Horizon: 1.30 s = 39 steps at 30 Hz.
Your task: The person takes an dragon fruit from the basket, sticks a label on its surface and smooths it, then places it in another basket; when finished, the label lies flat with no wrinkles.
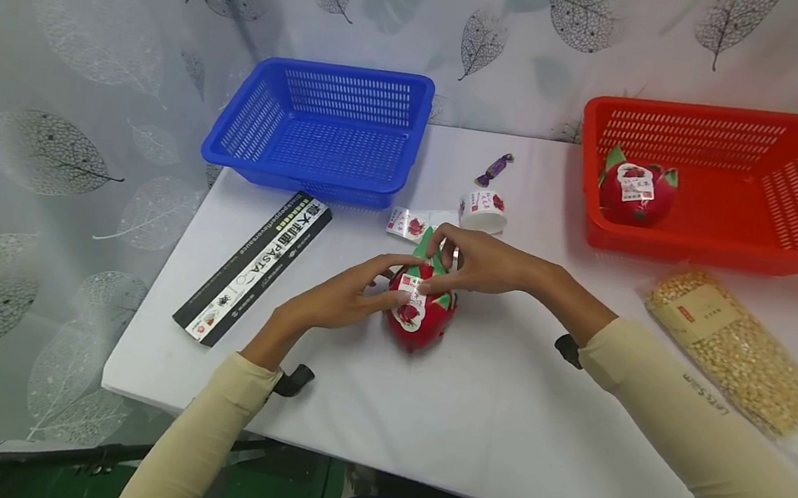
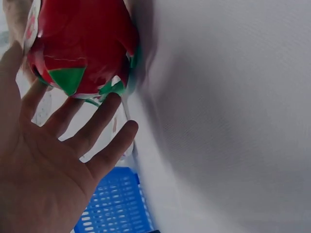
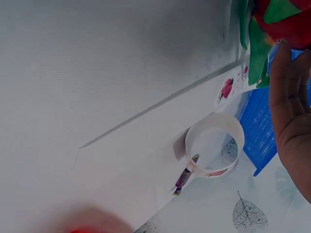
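Note:
A red dragon fruit (image 1: 421, 333) with green leaf tips rests on the table, a white printed sticker (image 1: 409, 311) on its upper side. My left hand (image 1: 341, 302) holds it from the left, thumb on the sticker and fingers spread along the far side. From the right, my right hand (image 1: 491, 263) holds the same fruit, thumb at the sticker's edge and bent fingers by the long green leaf. Behind the fruit lies a strip of labels (image 1: 406, 224), beside a white sticker roll (image 3: 214, 121) that stands as an open ring.
A blue basket (image 1: 332, 183) stands back left. The red basket (image 1: 717, 250) at right contains another dragon fruit (image 1: 621, 201) with a sticker. A black pasta box (image 1: 253, 268) lies left, a bag of yellow kernels (image 1: 747, 362) right, and a purple wrapped candy (image 1: 494, 170) behind the roll.

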Motion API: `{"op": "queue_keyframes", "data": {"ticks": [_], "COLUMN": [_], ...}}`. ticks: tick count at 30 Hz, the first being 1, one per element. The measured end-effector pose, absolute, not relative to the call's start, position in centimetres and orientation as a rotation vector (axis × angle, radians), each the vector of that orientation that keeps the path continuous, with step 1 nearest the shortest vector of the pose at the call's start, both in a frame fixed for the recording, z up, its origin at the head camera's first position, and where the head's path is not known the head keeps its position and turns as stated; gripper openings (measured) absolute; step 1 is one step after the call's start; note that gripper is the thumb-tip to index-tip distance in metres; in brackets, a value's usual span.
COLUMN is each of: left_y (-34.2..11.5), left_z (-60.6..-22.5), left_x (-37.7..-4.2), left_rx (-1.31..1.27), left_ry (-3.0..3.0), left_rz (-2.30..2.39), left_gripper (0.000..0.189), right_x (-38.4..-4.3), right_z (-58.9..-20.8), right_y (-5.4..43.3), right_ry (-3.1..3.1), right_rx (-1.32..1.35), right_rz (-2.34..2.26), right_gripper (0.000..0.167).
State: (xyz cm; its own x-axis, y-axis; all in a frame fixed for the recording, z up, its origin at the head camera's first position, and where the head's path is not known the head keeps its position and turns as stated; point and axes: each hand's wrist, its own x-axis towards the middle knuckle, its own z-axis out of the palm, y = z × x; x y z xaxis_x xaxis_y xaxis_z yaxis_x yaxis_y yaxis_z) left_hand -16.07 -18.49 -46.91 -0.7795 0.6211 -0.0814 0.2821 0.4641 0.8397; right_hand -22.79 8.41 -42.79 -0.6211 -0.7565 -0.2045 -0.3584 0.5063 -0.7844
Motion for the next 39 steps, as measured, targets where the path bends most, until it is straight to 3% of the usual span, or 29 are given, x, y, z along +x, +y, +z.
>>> {"op": "queue_keyframes", "data": {"ticks": [10,19,33,39], "left_y": [-17.8,-17.3,-16.5,-15.7], "left_z": [-47.7,-47.3,-47.2,-46.8], "left_x": [-16.7,-17.2,-17.1,-17.0], "left_rx": [0.746,0.628,0.540,0.439], "left_ry": [2.265,2.246,2.317,2.424], "left_rz": [1.320,1.363,1.371,1.312], "left_gripper": [0.051,0.038,0.035,0.045], "right_x": [-22.7,-20.2,-19.2,-19.1], "right_z": [-43.6,-44.0,-44.5,-44.6], "right_y": [9.2,7.9,7.8,7.9], "right_ry": [2.156,2.364,2.372,2.357], "right_rx": [-0.854,-0.772,-0.742,-0.749], "right_rz": [-1.032,-0.732,-0.781,-0.797], "right_gripper": [0.064,0.109,0.106,0.106]}}
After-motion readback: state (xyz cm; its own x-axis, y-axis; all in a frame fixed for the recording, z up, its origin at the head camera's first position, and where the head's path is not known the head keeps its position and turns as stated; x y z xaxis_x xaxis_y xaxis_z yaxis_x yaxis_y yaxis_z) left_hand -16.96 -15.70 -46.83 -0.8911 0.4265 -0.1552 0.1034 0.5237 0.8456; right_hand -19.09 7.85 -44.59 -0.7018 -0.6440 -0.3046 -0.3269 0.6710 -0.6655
